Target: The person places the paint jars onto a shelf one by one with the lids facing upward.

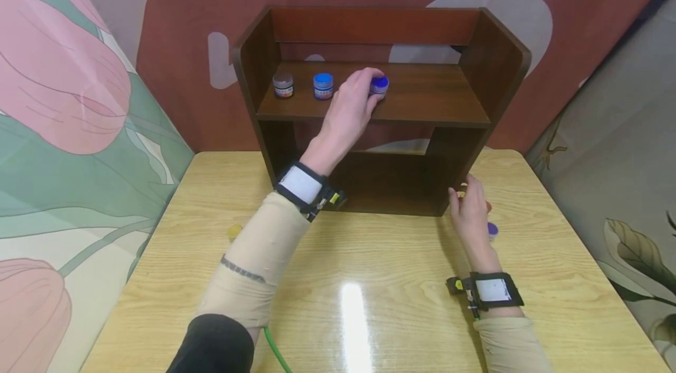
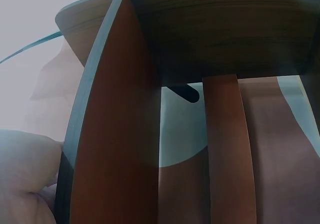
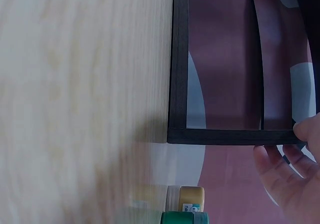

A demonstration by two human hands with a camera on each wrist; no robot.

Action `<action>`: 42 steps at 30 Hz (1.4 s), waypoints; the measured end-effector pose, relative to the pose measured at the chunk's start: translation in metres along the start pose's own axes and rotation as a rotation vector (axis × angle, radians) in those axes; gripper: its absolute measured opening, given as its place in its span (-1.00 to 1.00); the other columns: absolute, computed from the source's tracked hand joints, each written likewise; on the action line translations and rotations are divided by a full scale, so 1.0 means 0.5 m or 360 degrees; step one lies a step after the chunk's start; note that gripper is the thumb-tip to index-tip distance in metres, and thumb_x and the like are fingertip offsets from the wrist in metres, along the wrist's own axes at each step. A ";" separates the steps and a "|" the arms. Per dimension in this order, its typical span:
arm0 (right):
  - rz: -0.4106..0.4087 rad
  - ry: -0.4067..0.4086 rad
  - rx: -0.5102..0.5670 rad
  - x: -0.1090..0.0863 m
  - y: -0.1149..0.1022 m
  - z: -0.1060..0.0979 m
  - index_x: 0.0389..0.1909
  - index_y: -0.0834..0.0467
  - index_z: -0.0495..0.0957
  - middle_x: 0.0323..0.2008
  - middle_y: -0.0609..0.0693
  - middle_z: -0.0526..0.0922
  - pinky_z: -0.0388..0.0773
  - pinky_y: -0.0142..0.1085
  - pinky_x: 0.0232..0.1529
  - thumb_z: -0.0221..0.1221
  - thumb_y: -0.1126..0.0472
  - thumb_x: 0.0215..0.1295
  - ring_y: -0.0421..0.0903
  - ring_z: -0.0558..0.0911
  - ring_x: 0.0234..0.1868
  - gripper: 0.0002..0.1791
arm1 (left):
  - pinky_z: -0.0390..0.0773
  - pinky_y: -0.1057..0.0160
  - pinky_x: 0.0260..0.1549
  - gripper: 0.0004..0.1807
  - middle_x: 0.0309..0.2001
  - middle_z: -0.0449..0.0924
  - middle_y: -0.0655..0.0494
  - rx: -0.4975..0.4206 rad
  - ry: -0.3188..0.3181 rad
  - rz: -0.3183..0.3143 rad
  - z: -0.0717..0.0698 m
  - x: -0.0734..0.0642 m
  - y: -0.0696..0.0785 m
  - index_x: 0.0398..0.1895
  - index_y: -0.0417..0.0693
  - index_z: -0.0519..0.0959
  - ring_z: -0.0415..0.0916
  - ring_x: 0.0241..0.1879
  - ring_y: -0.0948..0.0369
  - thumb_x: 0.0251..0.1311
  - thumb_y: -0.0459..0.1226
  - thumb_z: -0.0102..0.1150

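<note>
Fingers of the right hand [image 1: 470,214], right of centre in the lower half of the frame, lightly hold the side panel of the dark-brown, two-tier wooden shelf unit [image 1: 496,56]; how firmly they press is hard to tell. That wrist runs nearly straight with its forearm, rising from the lower right. Just beside it, on the pale wood-grain counter [image 1: 412,279], shows a small purple-lidded jar [image 1: 493,231].

Farther off, the left arm slants from the bottom edge to upper centre, back of the hand uppermost. The left hand [image 1: 345,106] pinches a small, round, dark-blue-lidded jar [image 1: 379,87] at the upper shelf [image 1: 428,91]. Good handling likely means keeping its base level, clear of the bright-blue-lidded jar [image 1: 323,86] to its left, and parting the fingers evenly while the unit is steadied.
</note>
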State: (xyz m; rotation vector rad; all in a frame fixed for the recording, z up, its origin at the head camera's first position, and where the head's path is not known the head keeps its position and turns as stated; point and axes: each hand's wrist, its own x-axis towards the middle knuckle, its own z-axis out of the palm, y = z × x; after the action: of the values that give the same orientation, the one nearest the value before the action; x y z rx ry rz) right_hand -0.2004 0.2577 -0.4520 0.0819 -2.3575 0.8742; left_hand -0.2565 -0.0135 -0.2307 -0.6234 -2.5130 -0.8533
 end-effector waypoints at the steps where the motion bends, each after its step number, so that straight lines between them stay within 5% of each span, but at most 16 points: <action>1: -0.0003 0.0001 0.0000 0.000 0.000 0.000 0.26 0.42 0.27 0.02 0.41 0.45 0.63 0.10 -0.16 0.09 0.33 0.46 0.28 0.51 0.02 -0.55 | 0.51 0.25 0.31 -0.56 0.27 0.53 0.00 0.0004 0.0002 -0.0001 0.000 0.000 0.000 0.28 -0.07 0.42 0.51 0.30 0.14 0.38 -0.24 0.15; 42: -0.0030 0.0022 0.0009 0.001 -0.001 0.001 0.24 0.46 0.27 0.03 0.42 0.44 0.63 0.12 -0.13 0.09 0.36 0.45 0.30 0.51 0.03 -0.56 | 0.53 0.23 0.30 -0.54 0.29 0.53 0.00 -0.0007 -0.0034 -0.0095 0.001 0.007 0.001 0.32 -0.07 0.41 0.51 0.29 0.13 0.39 -0.23 0.15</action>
State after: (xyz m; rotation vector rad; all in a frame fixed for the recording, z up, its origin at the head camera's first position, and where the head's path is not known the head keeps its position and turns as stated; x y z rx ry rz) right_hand -0.2007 0.2572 -0.4517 0.1000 -2.3379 0.8694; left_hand -0.2591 -0.0121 -0.2292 -0.5645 -2.5613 -0.8780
